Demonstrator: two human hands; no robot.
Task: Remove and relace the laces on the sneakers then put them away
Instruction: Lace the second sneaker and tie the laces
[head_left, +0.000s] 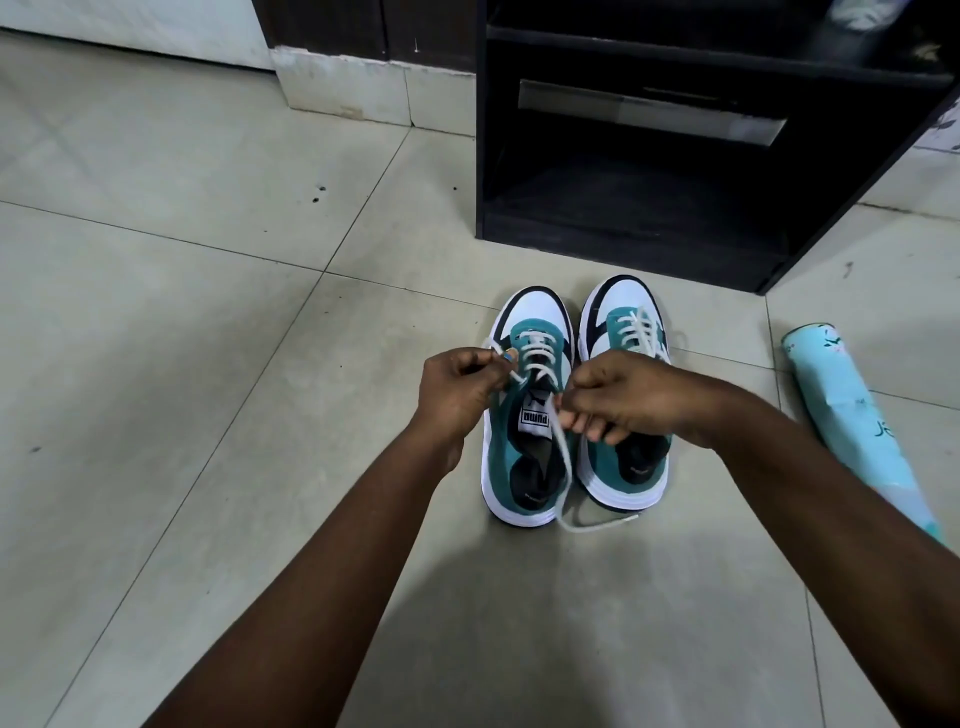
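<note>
Nearest you, the lace's (563, 470) loose tail trailed on the floor (208, 312) behind the heel. Your right hand (631, 397) pinched that strand; your left hand (457, 387) pinched the other end. Under your fingers (584, 421) sat the left sneaker (524, 457), the right sneaker (623, 322) beside it, the dark cabinet (675, 156) beyond.

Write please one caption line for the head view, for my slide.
Both hands, left hand and right hand, pull lace ends on the left sneaker.
</note>
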